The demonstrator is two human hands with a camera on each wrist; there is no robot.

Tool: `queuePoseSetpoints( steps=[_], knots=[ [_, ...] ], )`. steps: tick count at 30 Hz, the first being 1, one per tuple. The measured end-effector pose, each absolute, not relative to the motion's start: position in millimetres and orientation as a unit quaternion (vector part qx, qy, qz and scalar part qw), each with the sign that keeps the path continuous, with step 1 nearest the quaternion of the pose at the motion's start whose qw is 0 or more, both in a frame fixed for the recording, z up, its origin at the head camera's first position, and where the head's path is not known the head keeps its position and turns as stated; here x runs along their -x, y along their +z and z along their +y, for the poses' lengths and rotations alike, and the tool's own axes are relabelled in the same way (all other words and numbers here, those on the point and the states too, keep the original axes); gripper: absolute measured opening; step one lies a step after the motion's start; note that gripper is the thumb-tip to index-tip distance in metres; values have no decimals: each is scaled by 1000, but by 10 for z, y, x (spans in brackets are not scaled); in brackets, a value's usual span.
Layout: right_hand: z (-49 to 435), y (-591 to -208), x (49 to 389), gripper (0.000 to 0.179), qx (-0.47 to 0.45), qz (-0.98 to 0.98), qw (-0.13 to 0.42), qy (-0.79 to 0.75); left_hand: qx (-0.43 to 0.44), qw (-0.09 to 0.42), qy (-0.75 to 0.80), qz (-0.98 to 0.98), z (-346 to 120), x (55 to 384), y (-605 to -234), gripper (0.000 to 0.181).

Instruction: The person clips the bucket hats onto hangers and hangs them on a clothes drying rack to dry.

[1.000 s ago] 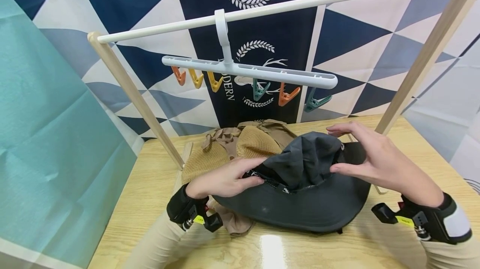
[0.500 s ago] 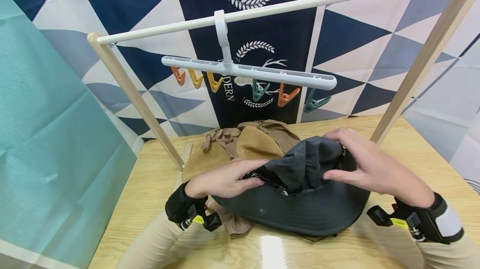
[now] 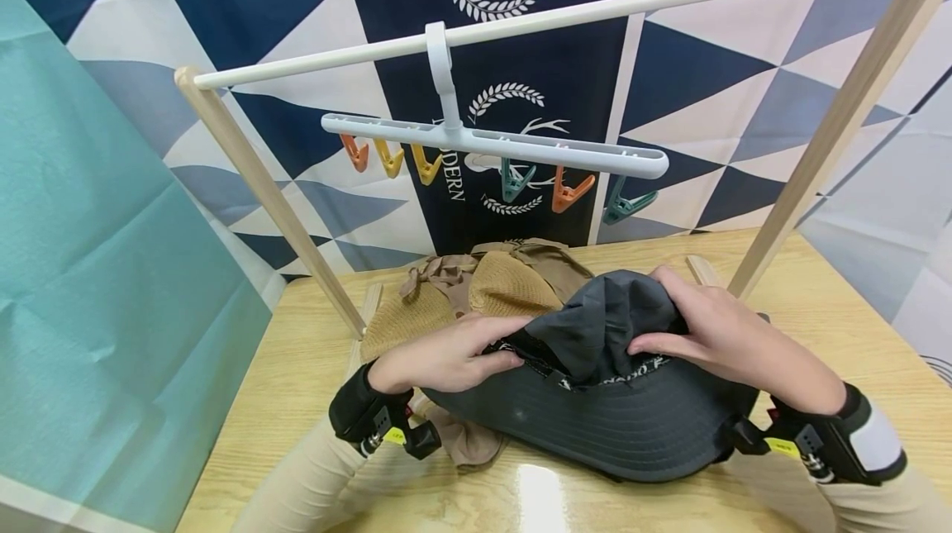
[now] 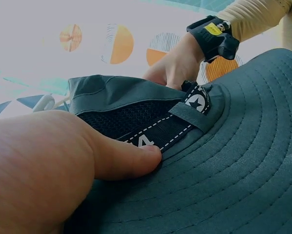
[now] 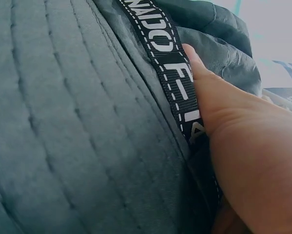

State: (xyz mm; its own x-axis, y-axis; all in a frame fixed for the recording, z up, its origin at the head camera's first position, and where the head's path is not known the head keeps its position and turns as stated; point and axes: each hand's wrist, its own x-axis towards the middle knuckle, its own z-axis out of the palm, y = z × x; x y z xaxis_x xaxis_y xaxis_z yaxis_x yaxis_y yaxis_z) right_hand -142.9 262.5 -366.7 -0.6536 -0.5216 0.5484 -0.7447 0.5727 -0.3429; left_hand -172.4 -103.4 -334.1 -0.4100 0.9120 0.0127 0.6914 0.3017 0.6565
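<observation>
A dark grey wide-brimmed sun hat (image 3: 595,425) is held over the table, its crumpled crown up and its stitched brim towards me. My left hand (image 3: 454,354) grips the crown's left side; in the left wrist view its thumb (image 4: 131,161) presses the lettered black band. On the crown's right side my right hand (image 3: 714,322) holds the cloth, and its thumb (image 5: 204,85) lies along the band in the right wrist view. The other fingers of both hands are mostly hidden behind the crown.
Tan knitted hats with brown cloth (image 3: 513,281) lie behind the hat. Above, a pale hanger (image 3: 498,143) with several coloured clips hangs from a white rod (image 3: 595,12) on wooden posts (image 3: 840,120). The wooden table (image 3: 275,409) extends around them.
My right hand has moved left and slightly down, from spread beside the crown to gripping it. The brim's right side has swung outward and its front edge lower. My left hand keeps its place.
</observation>
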Motion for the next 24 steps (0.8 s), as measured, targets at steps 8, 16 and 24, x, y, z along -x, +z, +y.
queuePoseSetpoints(
  steps=[8, 16, 24],
  knots=[
    [2622, -3650, 1415, 56, -355, -863, 216, 287, -482, 192, 290, 804, -1021, 1714, -3359, 50],
    [2657, -3635, 1420, 62, -358, -850, 244, 301, -450, 198, 295, 819, -1032, 1696, -3361, 57],
    [2734, -3591, 1419, 64, -366, -835, 247, 329, -427, 189, 328, 821, -1124, 1708, -3346, 64]
  ],
)
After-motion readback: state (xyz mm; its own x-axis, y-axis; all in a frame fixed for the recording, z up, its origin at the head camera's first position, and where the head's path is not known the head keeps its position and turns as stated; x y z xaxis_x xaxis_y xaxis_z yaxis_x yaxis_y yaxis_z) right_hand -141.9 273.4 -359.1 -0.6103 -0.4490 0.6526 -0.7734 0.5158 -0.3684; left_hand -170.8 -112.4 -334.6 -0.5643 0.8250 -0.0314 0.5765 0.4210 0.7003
